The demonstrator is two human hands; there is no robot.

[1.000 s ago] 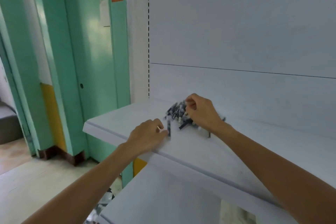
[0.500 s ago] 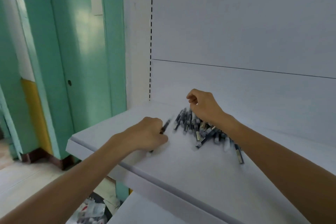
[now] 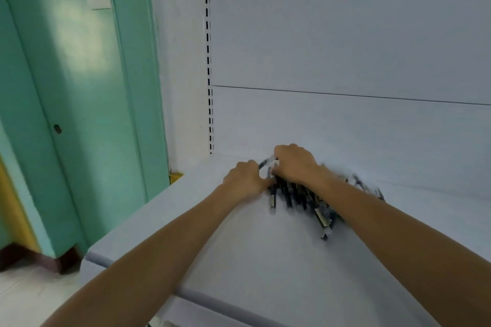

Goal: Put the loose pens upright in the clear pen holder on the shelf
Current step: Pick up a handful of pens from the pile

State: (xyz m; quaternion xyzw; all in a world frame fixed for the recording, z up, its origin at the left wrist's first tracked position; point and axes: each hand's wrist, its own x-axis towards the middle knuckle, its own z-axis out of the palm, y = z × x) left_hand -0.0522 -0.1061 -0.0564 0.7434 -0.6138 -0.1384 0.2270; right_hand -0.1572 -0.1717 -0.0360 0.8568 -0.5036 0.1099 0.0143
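White shelf [image 3: 252, 260] carries near its back edge the heaped pens [image 3: 292, 194], probably light, stiff, slippery, best pinched mid-barrel; left hand [image 3: 245, 180] has its grip closed on one pen [image 3: 264, 164], right hand [image 3: 295, 164] has its grip curled round several.

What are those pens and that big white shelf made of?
The pens look like plastic. Their barrels are dark and a bit shiny, and some have pale labels, though they are blurry. The shelf looks like painted metal or maybe coated board. It is smooth, matte grey-white and has a rounded front edge. The look alone can't settle which.
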